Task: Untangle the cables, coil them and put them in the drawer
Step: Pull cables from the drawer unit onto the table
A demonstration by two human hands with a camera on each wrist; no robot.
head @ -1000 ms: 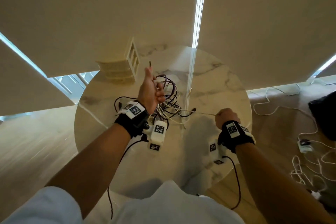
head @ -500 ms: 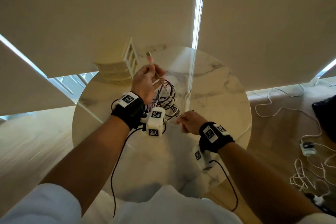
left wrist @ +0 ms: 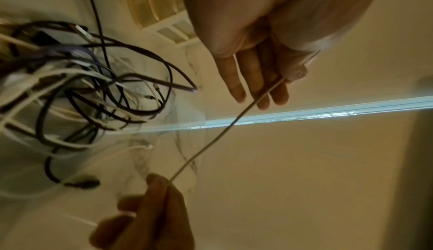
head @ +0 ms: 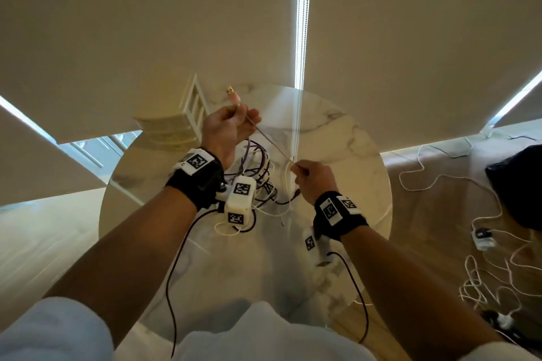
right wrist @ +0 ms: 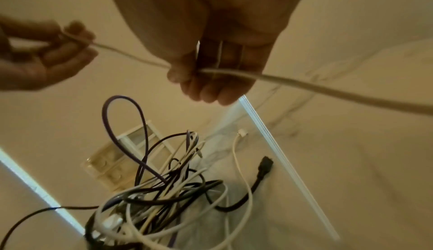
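round marble table (head: pixel 346 138), wooden floor (head: pixel 440 184), blinds (head: pixel 146 23)

Cable tangle (head: pixel 258 182) sits mid-table, right under and between both wrists; it blocks any straight drop there. A taut pale cable (head: pixel 269 141) spans the gap from left hand (head: pixel 225 129) to right hand (head: pixel 315 180), crossing above the pile. Small drawer unit (head: pixel 176 123) stands at the far-left rim. Bare marble table (head: pixel 346 138) far right and near edge: passable.
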